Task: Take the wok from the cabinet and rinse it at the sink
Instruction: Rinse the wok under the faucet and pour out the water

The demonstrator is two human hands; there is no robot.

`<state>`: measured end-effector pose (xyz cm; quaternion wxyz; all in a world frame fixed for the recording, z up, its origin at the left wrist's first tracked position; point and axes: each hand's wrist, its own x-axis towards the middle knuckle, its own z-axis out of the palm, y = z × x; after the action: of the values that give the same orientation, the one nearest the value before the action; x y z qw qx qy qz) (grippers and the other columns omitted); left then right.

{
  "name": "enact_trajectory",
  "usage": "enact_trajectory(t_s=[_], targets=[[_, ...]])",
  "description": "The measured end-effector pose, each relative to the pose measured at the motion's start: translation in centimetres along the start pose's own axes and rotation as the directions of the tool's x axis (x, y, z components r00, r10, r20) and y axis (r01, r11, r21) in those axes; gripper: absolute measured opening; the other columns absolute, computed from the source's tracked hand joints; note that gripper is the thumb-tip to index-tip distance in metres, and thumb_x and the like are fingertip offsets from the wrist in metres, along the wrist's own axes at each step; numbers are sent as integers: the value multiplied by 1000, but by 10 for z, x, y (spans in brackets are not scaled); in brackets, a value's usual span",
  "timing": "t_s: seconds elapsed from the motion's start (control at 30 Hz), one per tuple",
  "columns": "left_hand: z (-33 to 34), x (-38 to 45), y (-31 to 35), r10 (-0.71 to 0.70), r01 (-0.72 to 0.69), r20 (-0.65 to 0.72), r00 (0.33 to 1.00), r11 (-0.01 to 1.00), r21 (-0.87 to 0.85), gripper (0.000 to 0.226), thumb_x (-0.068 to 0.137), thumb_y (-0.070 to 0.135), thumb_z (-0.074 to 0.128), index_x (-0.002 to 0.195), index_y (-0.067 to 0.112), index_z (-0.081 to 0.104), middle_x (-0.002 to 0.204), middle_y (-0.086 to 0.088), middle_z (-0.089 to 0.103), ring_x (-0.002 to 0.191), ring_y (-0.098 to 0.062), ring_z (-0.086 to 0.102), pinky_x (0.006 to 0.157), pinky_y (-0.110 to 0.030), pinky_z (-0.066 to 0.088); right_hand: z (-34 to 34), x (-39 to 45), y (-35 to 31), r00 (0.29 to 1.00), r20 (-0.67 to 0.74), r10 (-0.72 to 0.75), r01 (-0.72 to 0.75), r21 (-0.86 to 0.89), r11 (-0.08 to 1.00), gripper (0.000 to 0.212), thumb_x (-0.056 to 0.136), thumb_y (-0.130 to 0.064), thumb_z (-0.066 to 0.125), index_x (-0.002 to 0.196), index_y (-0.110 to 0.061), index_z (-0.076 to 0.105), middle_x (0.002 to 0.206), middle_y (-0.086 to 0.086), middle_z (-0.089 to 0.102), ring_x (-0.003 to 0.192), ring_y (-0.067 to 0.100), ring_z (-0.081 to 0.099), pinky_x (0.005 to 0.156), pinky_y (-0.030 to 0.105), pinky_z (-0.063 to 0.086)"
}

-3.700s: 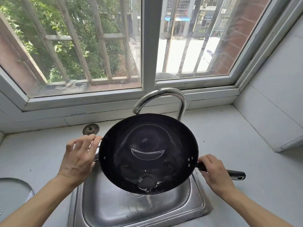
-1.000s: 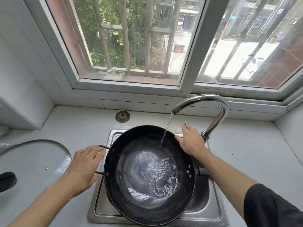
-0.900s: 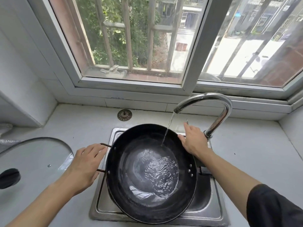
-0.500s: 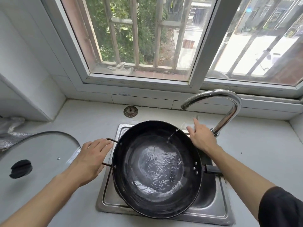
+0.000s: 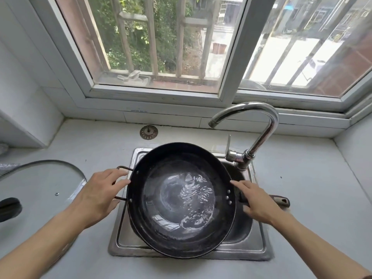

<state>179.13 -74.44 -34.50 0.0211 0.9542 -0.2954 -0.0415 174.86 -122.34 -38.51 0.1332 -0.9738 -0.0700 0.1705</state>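
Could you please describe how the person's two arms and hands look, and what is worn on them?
The left hand and the right hand are both bare: no gloves, and no ring, watch or bracelet shows on the fingers or wrists. The left forearm and the right forearm are uncovered as well, with no marks or bandages that can be made out.

wok (image 5: 181,200): 1 | sink (image 5: 124,244): 1 | faucet (image 5: 261,125): 1 | glass lid (image 5: 40,188): 1 | drain strainer (image 5: 149,132): 1

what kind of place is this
Most likely a home kitchen: a steel sink with a curved tap under a window, a black wok holding water over the sink, and a glass lid on the counter.
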Motion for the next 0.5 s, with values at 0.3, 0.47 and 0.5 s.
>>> enact_trajectory(t_s=[0.3,0.47,0.5], targets=[[-24,40,-15,15,-48,237,971,990,133,115,49,50,87,148,24,34,145,0,46,128,-23,46,101,-37,45,14,-5,10,999,-24,43,-44,-33,998,78,85,-1,51,150,-34,23,124,2,55,109,25,53,95,35,44],[-26,62,-10,-24,-51,429,903,985,162,127,64,51,79,156,24,-4,139,6,39,122,-17,39,102,-29,37,9,0,15,1000,27,-7,8,-53,999,89,87,5,47,152,-42,8,113,0,55,98,22,55,89,36,48],[-26,61,-10,-17,-58,423,906,985,164,126,65,50,78,156,24,-6,139,5,39,121,-17,38,101,-29,38,9,1,15,999,32,-17,19,-60,998,89,88,4,48,152,-42,8,111,0,54,97,21,54,88,36,47]])
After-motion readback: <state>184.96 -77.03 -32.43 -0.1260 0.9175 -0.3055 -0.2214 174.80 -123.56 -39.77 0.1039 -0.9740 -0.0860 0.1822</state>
